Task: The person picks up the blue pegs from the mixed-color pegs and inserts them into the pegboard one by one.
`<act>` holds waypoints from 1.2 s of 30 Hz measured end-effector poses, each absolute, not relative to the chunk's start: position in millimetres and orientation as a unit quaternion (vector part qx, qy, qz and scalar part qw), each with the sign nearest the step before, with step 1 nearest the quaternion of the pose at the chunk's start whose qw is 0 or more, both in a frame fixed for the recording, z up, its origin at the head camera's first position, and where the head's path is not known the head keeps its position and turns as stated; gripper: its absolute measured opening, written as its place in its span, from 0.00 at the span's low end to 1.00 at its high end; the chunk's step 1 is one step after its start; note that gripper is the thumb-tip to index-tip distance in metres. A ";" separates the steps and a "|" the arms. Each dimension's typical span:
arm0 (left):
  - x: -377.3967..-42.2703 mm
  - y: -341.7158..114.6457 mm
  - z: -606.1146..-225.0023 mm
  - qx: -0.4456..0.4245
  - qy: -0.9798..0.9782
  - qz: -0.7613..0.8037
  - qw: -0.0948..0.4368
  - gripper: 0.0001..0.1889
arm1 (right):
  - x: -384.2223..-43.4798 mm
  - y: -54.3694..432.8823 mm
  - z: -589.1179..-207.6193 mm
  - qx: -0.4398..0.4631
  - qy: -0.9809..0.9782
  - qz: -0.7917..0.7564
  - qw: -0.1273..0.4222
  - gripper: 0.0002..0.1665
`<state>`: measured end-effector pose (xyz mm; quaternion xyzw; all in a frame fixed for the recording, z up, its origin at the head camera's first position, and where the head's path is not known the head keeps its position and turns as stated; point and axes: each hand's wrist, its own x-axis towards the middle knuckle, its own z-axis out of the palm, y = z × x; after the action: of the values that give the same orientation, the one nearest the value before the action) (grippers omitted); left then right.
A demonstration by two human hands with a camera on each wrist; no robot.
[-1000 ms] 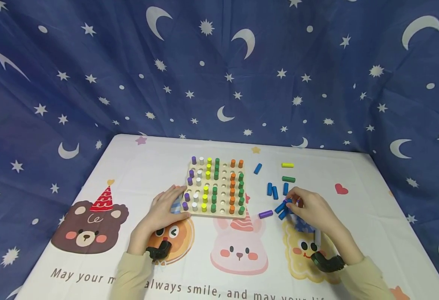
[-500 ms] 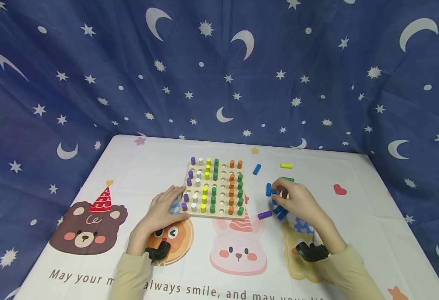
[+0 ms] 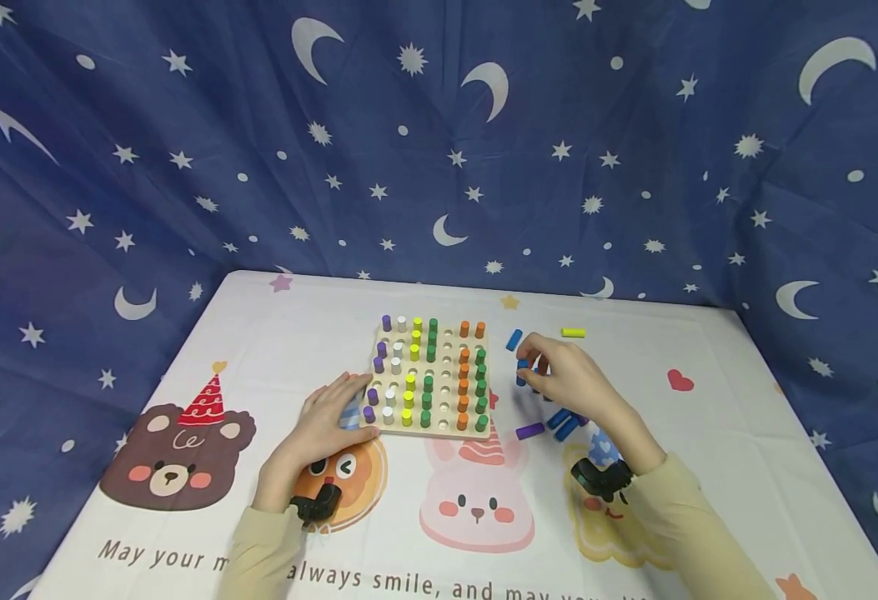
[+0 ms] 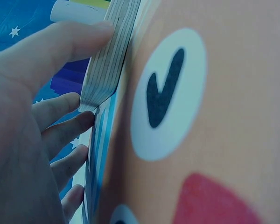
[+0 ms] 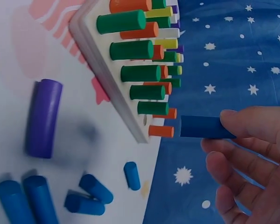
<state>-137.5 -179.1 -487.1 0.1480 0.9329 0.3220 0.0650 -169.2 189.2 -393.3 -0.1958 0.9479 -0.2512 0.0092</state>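
Observation:
A wooden pegboard point(image 3: 427, 430) carries upright pegs in purple, white, yellow, green and orange, with one column of bare holes between the green and orange rows. My left hand point(image 3: 329, 417) rests at its front left corner; in the left wrist view the thumb point(image 4: 79, 39) touches the edge and the fingers lie along the side, fairly straight. Right of the board, my right hand point(image 3: 577, 379) pinches a blue peg point(image 5: 200, 127) between thumb and fingers, raised over the table. A loose purple peg point(image 3: 530, 431) lies near the board.
Several blue pegs point(image 3: 567, 428) lie under and beside the right hand, one blue peg point(image 3: 514, 339) farther back. A yellow peg point(image 3: 574, 332) lies at the back right. The printed white tablecloth point(image 3: 746, 400) meets a starry blue curtain point(image 3: 408, 167).
My right hand has picked a blue peg from the loose group and moved left and back toward the board with it. The left hand has stayed at the corner.

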 end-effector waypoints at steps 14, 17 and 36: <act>-137.2 -179.4 -487.2 0.146 0.933 0.323 0.062 0.44 | -196.4 163.0 -383.0 -0.230 0.947 -0.224 0.004 0.10; -137.1 -179.1 -486.5 0.146 0.933 0.324 0.063 0.44 | -203.2 157.0 -382.1 -0.236 0.946 -0.221 0.005 0.10; -137.2 -179.4 -490.1 0.144 0.934 0.322 0.064 0.44 | -238.6 132.0 -386.5 -0.240 0.939 -0.246 0.020 0.09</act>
<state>-137.2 -179.4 -490.1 0.1438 0.9336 0.3219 0.0636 -238.6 132.0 -386.5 -0.2401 0.9389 -0.2460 0.0198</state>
